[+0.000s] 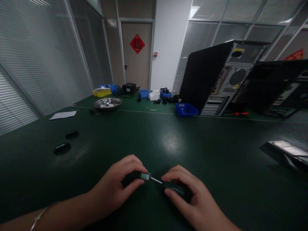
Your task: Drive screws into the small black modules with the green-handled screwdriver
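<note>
In my left hand (pixel 124 178) is a small black device with a grey-green display window (pixel 145 176), pinched between thumb and fingers. My right hand (pixel 186 191) grips the dark handle of a screwdriver (pixel 172 187). Its thin metal shaft points left and its tip meets the right end of the device, though whether it sits inside cannot be made out. Both hands are just above the green tabletop (pixel 149 138). To the left lie two small black devices of similar look, one nearer (pixel 62 148) and one farther (pixel 72 133).
A metal bowl (pixel 108 103) and a white paper sheet (pixel 63 115) lie at back left. Blue bin (pixel 186 109) stands before a tall black computer case (pixel 204 73). A light-topped object (pixel 290 149) lies at right. Small bins and black parts line the back.
</note>
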